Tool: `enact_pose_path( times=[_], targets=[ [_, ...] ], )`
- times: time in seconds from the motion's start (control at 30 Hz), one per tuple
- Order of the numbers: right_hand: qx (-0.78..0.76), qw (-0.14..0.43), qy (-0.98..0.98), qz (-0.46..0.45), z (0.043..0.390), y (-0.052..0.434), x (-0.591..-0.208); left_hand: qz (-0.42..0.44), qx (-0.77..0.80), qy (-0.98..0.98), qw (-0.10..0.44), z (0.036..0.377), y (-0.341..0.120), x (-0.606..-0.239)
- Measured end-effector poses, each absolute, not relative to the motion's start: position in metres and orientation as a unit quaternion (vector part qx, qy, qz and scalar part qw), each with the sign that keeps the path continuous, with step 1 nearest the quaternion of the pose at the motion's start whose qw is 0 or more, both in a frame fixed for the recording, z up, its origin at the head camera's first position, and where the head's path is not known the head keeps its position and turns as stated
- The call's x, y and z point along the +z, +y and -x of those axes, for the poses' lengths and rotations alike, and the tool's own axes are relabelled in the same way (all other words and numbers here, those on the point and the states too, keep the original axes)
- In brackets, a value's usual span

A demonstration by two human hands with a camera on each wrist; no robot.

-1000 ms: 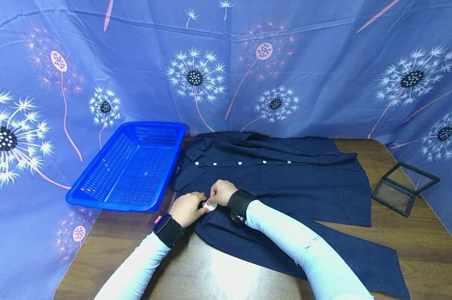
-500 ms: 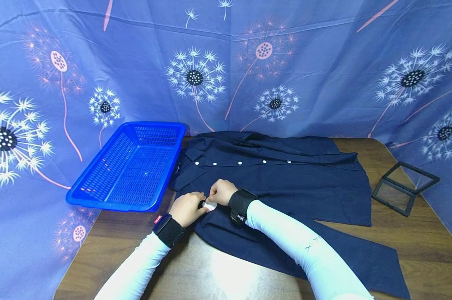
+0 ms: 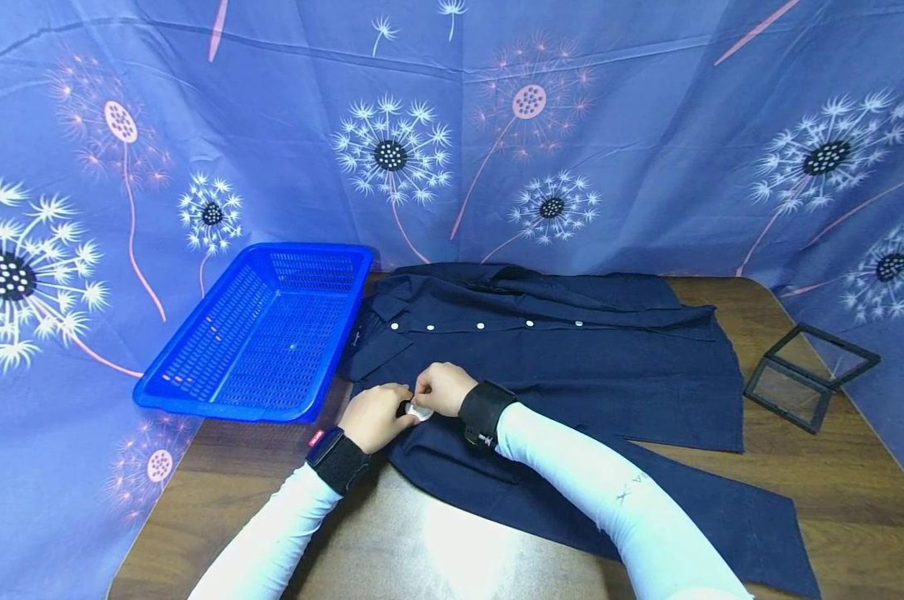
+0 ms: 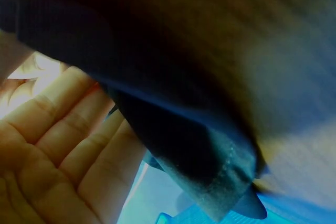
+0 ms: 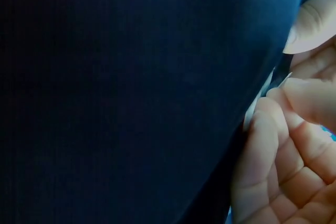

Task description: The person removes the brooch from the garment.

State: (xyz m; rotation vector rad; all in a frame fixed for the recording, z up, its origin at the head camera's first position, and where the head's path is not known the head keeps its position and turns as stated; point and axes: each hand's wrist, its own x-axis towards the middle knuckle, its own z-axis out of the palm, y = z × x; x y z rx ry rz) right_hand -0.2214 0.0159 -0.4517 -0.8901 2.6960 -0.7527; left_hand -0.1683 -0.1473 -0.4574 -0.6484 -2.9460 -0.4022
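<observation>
A dark navy button-up shirt (image 3: 556,367) lies spread on the table, its white buttons in a row. On its near shoulder area sits a white, round, sticker-like piece (image 3: 420,412). My right hand (image 3: 444,387) pinches this piece's edge between thumb and fingertips; in the right wrist view a thin white edge (image 5: 286,80) pokes out from the pinch. My left hand (image 3: 377,417) holds the cloth beside it, thumb close to the white piece. In the left wrist view, the left fingers (image 4: 68,135) pass behind a raised fold of navy cloth (image 4: 173,119).
At the left stands a blue perforated plastic basket (image 3: 272,333), close to the shirt's collar. An open black-framed, clear-paned case (image 3: 811,379) rests on the table's right side. A dandelion-print blue cloth (image 3: 459,133) hangs behind the wooden table (image 3: 219,483).
My right hand and forearm have shifted very slightly to the right. The left hand, the shirt and the basket stay where they were.
</observation>
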Motion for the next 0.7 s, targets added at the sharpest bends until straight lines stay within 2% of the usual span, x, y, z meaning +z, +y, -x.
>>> enact_pose_path(
  times=[0.17, 0.43, 0.7],
  targets=[
    [-0.226, 0.091, 0.915, 0.321, 0.218, 0.015, -0.451, 0.207, -0.134, -0.968, 0.048, 0.168, -0.147, -0.458],
    [-0.177, 0.027, 0.914, 0.363, 0.213, 0.012, -0.452, 0.209, -0.132, -0.967, 0.058, 0.169, -0.147, -0.458],
    [-0.163, -0.009, 0.911, 0.378, 0.209, 0.011, -0.45, 0.212, -0.132, -0.966, 0.062, 0.169, -0.147, -0.458]
  ],
)
